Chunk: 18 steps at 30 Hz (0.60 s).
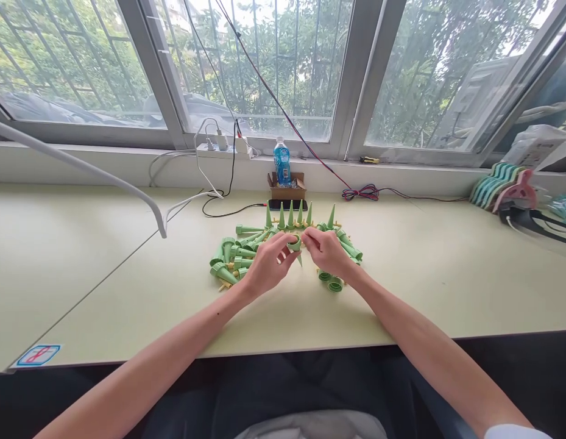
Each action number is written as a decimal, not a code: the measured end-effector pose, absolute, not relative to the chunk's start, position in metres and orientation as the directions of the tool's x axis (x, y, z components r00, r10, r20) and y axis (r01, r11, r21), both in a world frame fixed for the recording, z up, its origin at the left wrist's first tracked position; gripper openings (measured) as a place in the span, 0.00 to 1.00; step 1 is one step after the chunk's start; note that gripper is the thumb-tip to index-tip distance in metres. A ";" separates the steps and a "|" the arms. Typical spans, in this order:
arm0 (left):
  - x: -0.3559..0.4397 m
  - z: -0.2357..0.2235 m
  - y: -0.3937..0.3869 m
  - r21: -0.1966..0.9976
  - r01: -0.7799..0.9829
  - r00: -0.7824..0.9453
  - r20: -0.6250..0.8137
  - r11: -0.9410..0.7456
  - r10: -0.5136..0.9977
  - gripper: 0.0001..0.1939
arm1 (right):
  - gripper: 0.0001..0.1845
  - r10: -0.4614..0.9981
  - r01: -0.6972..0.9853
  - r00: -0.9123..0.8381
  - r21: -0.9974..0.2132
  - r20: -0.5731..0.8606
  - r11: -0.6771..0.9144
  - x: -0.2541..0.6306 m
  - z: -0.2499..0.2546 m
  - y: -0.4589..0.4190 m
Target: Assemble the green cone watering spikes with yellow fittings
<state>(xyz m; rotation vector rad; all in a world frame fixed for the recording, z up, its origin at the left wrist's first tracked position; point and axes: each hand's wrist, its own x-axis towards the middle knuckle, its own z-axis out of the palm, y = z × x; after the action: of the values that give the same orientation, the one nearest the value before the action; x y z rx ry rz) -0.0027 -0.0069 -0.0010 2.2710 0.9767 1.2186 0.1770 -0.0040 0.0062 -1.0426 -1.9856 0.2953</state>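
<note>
Between thumb and fingers, my left hand (273, 262) holds a green plastic watering spike (294, 243), its round open end up and its tip pointing down. Close to its right side, my right hand (327, 249) is closed in a pinch; what its fingertips hold is too small to make out. Several more green spikes (226, 250) with small yellow stems lie piled to the left. Behind the hands, a row of spikes (290, 214) stands tip up. Others (350, 247) lie at the right, partly behind my right hand, with open round ends (334, 285) below it.
A phone (288, 205) on a cable lies behind the row, before a small cardboard box (276, 192) and a blue bottle (281, 161). Coiled red-black wire (361, 193) is at right. A white tube (127, 174) crosses the left side; hangers (502, 186) stand far right.
</note>
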 end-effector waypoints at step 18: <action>0.003 0.008 -0.012 0.865 0.141 0.309 0.424 -0.482 0.851 0.20 | 0.17 0.762 0.554 -0.296 -0.546 0.577 0.629 0.176 0.004 -0.003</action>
<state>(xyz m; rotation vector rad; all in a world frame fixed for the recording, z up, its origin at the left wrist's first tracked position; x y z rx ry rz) 0.0027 -0.0117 0.0079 1.8383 0.8851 1.2176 0.1755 -0.0034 0.0042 -1.0333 -1.9891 0.3049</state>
